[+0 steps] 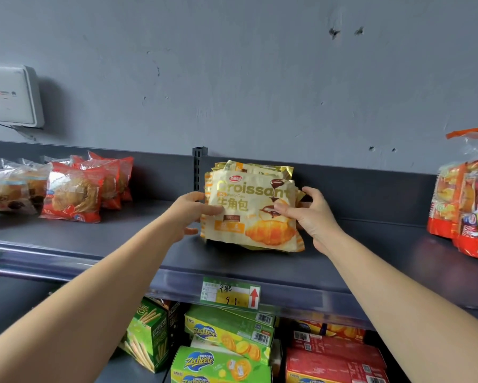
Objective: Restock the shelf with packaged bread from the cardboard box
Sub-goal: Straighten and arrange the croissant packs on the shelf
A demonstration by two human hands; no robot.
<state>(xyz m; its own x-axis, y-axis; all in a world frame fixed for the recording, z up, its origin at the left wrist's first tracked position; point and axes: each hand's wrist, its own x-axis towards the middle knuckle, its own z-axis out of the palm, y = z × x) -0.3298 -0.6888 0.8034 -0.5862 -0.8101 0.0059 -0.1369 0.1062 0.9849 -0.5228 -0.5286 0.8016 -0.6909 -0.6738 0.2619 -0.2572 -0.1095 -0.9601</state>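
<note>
A cream and gold croissant pack (253, 214) stands tilted on the dark grey top shelf (121, 244), at the front of a small stack of like packs (259, 168) leaning toward the back panel. My left hand (190, 211) grips the front pack's left edge, thumb on its face. On the pack's right edge my right hand (312, 214) holds it, thumb across the front and fingers curled behind. The cardboard box is out of view.
Red-wrapped bread packs (75, 194) and clear-wrapped ones (8, 189) stand at the shelf's left. Orange-red bagged packs (464, 205) fill the right end. A price tag (230, 293) hangs on the shelf lip. Green and red biscuit boxes (226, 338) sit below. A white wall box (11, 96) is upper left.
</note>
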